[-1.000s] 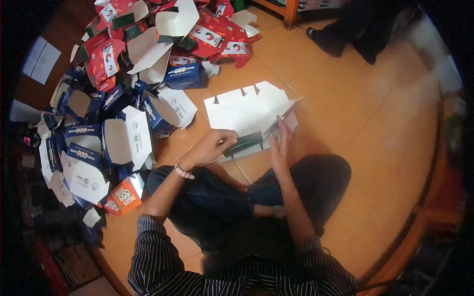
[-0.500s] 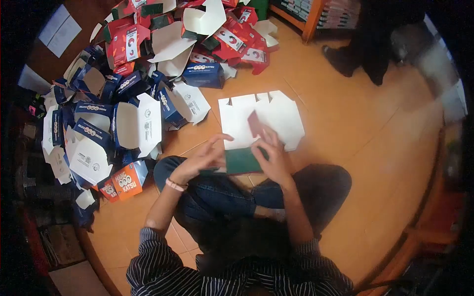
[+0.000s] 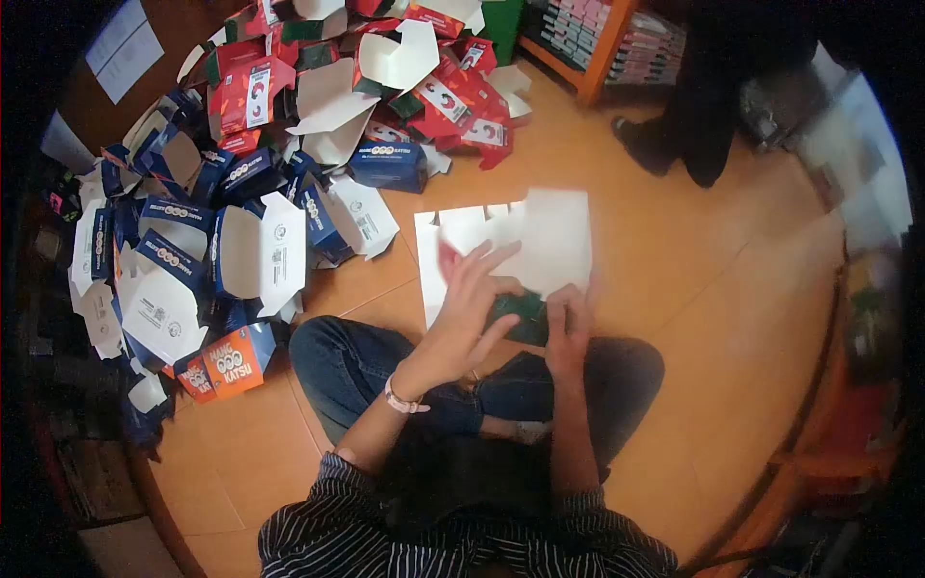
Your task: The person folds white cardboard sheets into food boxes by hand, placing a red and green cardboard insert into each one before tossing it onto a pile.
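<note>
In front of my crossed legs is a partly folded paper box (image 3: 559, 241), its inside white and blurred by motion, with a dark green panel (image 3: 521, 313) at its near side. My right hand (image 3: 568, 328) is closed at the near right corner of this box, fingers bent and pressed together on its edge. Spread fingers of my left hand (image 3: 474, 294) reach over the box's left part and hide some of it. A reddish flap (image 3: 449, 258) shows just beyond those fingers, smeared.
Folded dark blue boxes (image 3: 260, 250) are heaped at the left, with an orange box (image 3: 234, 361) at the near end. Behind them lies a pile of red boxes (image 3: 453, 101). A person's shoes (image 3: 641, 144) stand at the back right beside an orange shelf (image 3: 607, 53).
My left hand has moved right and over the box. My right hand has shifted right to its corner, and the box's right side now stands up, folded inward.
</note>
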`<state>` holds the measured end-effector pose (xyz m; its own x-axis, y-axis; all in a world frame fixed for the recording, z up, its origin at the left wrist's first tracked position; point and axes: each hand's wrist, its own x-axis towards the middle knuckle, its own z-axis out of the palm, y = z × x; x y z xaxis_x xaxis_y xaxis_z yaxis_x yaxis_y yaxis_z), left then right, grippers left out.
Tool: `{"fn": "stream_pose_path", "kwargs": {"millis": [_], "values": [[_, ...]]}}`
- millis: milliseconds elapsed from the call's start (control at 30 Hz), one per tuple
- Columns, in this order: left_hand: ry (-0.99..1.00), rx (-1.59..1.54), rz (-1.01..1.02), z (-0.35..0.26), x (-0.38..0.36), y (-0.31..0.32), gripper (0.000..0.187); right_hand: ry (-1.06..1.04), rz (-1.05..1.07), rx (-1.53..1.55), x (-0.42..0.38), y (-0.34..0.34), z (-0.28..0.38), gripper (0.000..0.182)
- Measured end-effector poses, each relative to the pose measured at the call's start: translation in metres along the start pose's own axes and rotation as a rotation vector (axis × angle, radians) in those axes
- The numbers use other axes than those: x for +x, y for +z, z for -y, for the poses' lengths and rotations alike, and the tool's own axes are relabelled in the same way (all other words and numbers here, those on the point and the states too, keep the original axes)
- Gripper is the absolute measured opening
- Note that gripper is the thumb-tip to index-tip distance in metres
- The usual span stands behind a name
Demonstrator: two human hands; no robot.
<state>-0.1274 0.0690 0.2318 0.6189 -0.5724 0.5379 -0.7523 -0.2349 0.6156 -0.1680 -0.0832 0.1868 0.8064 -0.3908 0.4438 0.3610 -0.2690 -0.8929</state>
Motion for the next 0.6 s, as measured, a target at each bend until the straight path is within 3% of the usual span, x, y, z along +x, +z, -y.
{"fn": "stream_pose_path", "kwargs": {"millis": [167,267,367,433,467,500,567,600], "values": [[-0.232,-0.224,-0.286,0.011,-0.001,0.023,0.031,-0.152,-0.034,-0.107,-0.004,0.002,0.006,0.019],[-0.16,0.044,-0.328,0.01,0.004,0.023,0.028,-0.133,-0.044,-0.106,-0.002,0.002,0.005,0.02],[-0.1,-0.03,-0.301,0.01,0.004,0.024,0.024,-0.118,-0.038,-0.12,-0.003,0.001,-0.001,0.022],[0.066,-0.075,0.055,0.01,0.009,0.019,0.02,-0.072,-0.034,-0.07,-0.005,-0.002,-0.001,0.024],[0.087,-0.058,0.186,0.015,0.009,0.014,0.034,-0.067,-0.031,-0.072,-0.007,-0.004,-0.001,0.024],[0.085,-0.059,0.186,0.019,0.003,0.012,0.034,-0.073,-0.021,-0.114,-0.009,-0.006,-0.003,0.022],[0.068,-0.287,0.069,0.03,-0.007,0.01,0.055,-0.093,-0.014,-0.154,-0.008,-0.012,-0.007,0.02],[-0.148,-0.444,-0.038,0.039,-0.018,0.011,0.065,0.194,-0.209,0.236,-0.008,-0.017,-0.01,0.019]]}}
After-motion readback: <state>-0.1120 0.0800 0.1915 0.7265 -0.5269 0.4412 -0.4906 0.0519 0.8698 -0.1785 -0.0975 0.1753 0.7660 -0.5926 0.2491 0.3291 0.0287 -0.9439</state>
